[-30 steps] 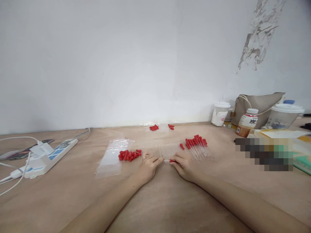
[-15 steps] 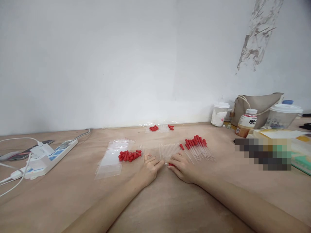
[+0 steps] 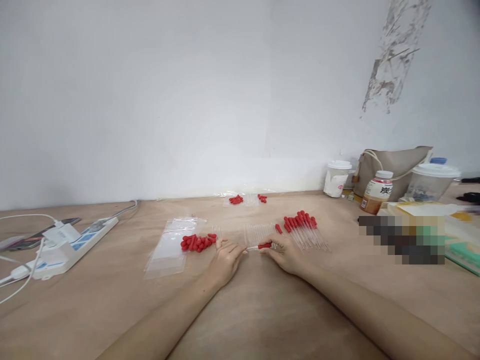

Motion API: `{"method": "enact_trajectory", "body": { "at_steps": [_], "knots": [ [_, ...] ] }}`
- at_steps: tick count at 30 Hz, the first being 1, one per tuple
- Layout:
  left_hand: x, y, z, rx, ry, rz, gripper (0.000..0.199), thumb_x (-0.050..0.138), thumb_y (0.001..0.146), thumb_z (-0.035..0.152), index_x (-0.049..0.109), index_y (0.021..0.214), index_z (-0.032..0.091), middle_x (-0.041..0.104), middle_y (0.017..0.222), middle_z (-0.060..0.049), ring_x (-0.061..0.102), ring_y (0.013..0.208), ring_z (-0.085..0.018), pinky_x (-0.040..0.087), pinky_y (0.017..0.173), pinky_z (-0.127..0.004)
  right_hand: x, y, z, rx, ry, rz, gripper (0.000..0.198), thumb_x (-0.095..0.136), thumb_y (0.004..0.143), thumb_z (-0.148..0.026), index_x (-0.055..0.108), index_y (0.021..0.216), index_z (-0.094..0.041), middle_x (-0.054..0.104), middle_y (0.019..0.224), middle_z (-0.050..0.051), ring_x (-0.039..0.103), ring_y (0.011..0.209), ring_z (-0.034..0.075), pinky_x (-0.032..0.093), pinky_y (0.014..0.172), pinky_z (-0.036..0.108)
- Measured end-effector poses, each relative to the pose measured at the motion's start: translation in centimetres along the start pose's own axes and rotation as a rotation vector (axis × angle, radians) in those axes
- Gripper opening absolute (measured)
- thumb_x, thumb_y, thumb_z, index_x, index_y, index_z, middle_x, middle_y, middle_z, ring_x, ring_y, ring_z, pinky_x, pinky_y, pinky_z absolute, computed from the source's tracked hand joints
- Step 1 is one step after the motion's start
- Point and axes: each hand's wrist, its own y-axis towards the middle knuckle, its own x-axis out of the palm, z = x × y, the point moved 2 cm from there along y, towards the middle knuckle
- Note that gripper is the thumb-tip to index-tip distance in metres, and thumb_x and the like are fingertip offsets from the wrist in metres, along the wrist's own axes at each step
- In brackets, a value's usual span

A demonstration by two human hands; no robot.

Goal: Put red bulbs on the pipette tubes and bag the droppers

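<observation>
Pinching red-capped tube (image 3: 264, 246), hands (image 3: 226, 260) (image 3: 287, 256) nearly closed

This looks like a plain room used as a makeshift workspace, more everyday than laboratory. A wood-toned bench (image 3: 240, 315) runs along a white wall (image 3: 187, 100) whose surface has a rough, peeling patch (image 3: 392, 70) at the upper right. Personal belongings share the bench: a phone (image 3: 28, 242) beside a power strip (image 3: 79, 246) with a white charger (image 3: 62, 233), a grey-beige handbag (image 3: 401, 165), a drink bottle (image 3: 378, 191) and a lidded cup (image 3: 336, 181). Red-bulbed droppers (image 3: 302, 220), loose red bulbs (image 3: 197, 243) and clear zip bags (image 3: 168, 250) mark the working area.
</observation>
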Motion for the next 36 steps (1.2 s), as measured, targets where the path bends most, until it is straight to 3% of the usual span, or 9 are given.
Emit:
{"method": "enact_trajectory", "body": {
  "at_steps": [6, 12, 17, 22, 26, 30, 33, 36],
  "knots": [
    [-0.4, -0.1, 0.1, 0.002, 0.014, -0.025, 0.025, 0.037, 0.083, 0.009, 0.059, 0.090, 0.019, 0.067, 0.074, -0.002, 0.056, 0.067, -0.015, 0.026, 0.081, -0.039, 0.0, -0.5, 1.0, 0.068, -0.064, -0.034, 0.008, 0.056, 0.075, -0.023, 0.062, 0.080, -0.020, 0.066, 0.077, 0.001, 0.059, 0.071, 0.013, 0.047, 0.066, 0.026],
    [-0.6, -0.1, 0.4, -0.002, 0.022, -0.058, 0.028, 0.038, 0.079, 0.006, 0.059, 0.090, 0.020, 0.068, 0.074, -0.002, 0.056, 0.069, -0.015, 0.026, 0.082, -0.039, -0.4, -0.5, 1.4, 0.051, -0.105, -0.047, 0.011, 0.054, 0.076, -0.025, 0.064, 0.075, -0.020, 0.064, 0.073, 0.002, 0.058, 0.072, 0.014, 0.046, 0.065, 0.027],
    [-0.8, 0.1, 0.5, -0.035, -0.009, -0.063, 0.022, 0.039, 0.085, 0.014, 0.060, 0.089, 0.020, 0.066, 0.070, -0.001, 0.055, 0.068, -0.014, 0.027, 0.083, -0.038, -0.1, -0.4, 1.8, 0.097, 0.093, -0.086, 0.015, 0.054, 0.076, -0.030, 0.066, 0.080, -0.021, 0.067, 0.078, 0.002, 0.060, 0.072, 0.014, 0.047, 0.067, 0.027],
    [-1.3, 0.2, 0.7, -0.124, -0.010, -0.089, 0.024, 0.045, 0.085, 0.028, 0.051, 0.108, 0.021, 0.061, 0.100, -0.004, 0.050, 0.094, -0.019, 0.024, 0.088, -0.039, -2.2, 1.2, 2.9, 0.210, 0.226, 0.077, 0.030, 0.046, 0.079, -0.040, 0.060, 0.095, -0.019, 0.065, 0.083, 0.004, 0.059, 0.075, 0.015, 0.047, 0.068, 0.029],
    [-1.2, 0.2, 0.4, -0.232, 0.074, -0.068, 0.031, 0.049, 0.081, 0.030, 0.049, 0.111, 0.020, 0.054, 0.109, -0.008, 0.045, 0.102, -0.024, 0.023, 0.089, -0.045, -7.1, 3.6, 4.4, 0.340, 0.140, 0.236, 0.036, 0.040, 0.080, -0.046, 0.051, 0.098, -0.018, 0.061, 0.072, 0.002, 0.056, 0.062, 0.012, 0.045, 0.057, 0.025],
    [-0.6, 0.0, -0.2, -0.305, 0.137, -0.030, 0.029, 0.052, 0.078, 0.031, 0.052, 0.105, 0.021, 0.053, 0.109, -0.010, 0.044, 0.104, -0.026, 0.023, 0.089, -0.048, -10.3, 5.5, 5.9, 0.400, -0.056, 0.108, 0.033, 0.045, 0.075, -0.049, 0.051, 0.071, -0.017, 0.057, 0.061, 0.001, 0.051, 0.056, 0.011, 0.039, 0.052, 0.022],
    [-0.5, -0.2, -0.5, -0.333, 0.185, -0.015, 0.027, 0.053, 0.077, 0.032, 0.055, 0.101, 0.021, 0.052, 0.110, -0.011, 0.042, 0.105, -0.027, 0.024, 0.089, -0.050, -9.8, 6.1, 6.7, 0.397, -0.315, 0.022, 0.032, 0.044, 0.077, -0.046, 0.054, 0.068, -0.017, 0.057, 0.059, 0.001, 0.050, 0.054, 0.012, 0.035, 0.053, 0.023],
    [-0.6, -0.4, -0.6, -0.344, 0.226, -0.016, 0.027, 0.053, 0.077, 0.034, 0.055, 0.101, 0.021, 0.051, 0.112, -0.012, 0.040, 0.109, -0.029, 0.021, 0.091, -0.051, -7.7, 6.1, 7.2, 0.406, -0.590, -0.044, 0.028, 0.044, 0.078, -0.042, 0.060, 0.072, -0.019, 0.062, 0.065, 0.001, 0.053, 0.061, 0.013, 0.033, 0.059, 0.025]
  ]
}}
